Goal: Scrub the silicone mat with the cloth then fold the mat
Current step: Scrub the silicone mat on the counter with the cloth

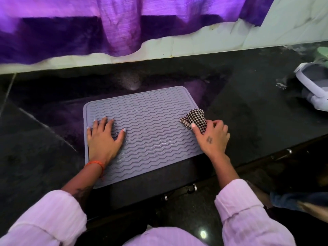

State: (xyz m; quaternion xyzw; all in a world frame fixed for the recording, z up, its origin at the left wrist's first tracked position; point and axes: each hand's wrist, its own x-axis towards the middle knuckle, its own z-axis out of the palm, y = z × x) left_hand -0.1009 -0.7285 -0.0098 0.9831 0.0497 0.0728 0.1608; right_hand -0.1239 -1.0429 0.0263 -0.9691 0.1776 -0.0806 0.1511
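A grey silicone mat (150,125) with wavy ridges lies flat on the dark counter, its near edge reaching the counter's front. My left hand (103,137) rests flat on the mat's left part, fingers spread. My right hand (212,137) grips a bunched black-and-white checked cloth (196,118) at the mat's right edge, the cloth touching the mat there.
The dark stone counter (248,107) stretches to both sides. A white plastic container (312,89) sits at the far right. A purple curtain (88,29) hangs over the pale tiled wall behind. Cabinet handles (191,188) show below the counter's front edge.
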